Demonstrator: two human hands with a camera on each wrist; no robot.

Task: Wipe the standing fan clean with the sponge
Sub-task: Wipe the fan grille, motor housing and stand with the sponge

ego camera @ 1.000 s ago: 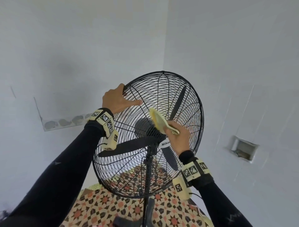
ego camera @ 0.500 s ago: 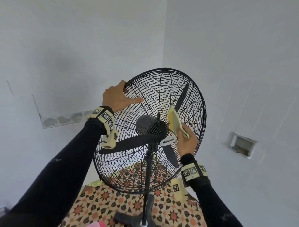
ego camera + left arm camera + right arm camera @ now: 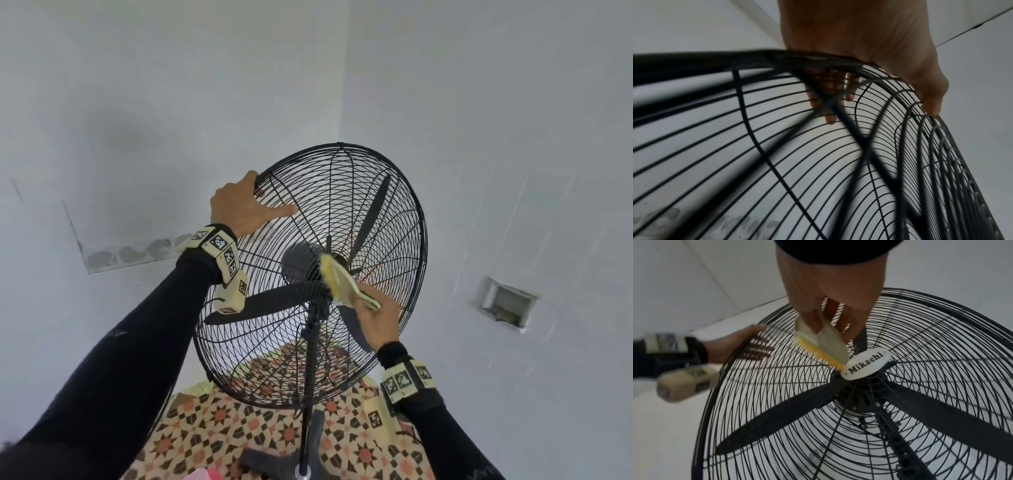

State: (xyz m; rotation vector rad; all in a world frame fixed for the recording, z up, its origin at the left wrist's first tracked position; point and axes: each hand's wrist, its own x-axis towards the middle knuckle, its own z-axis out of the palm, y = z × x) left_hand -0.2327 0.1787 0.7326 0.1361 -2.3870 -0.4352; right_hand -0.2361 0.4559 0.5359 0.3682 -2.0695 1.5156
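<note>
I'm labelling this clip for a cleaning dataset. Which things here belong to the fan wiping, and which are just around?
In the job:
- standing fan
- sponge, held by the right hand
- left hand, steadying the fan's rim

Just around:
- patterned floor mat
- wall recess

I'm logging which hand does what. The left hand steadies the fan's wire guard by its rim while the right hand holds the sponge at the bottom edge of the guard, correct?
Not the bottom edge: the right hand holds the sponge at the guard's centre, beside the white badge, as the right wrist view shows. The left hand does grip the rim.

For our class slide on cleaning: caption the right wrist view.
Right hand presses a sponge on the fan grille; left hand grips its rim.
</note>
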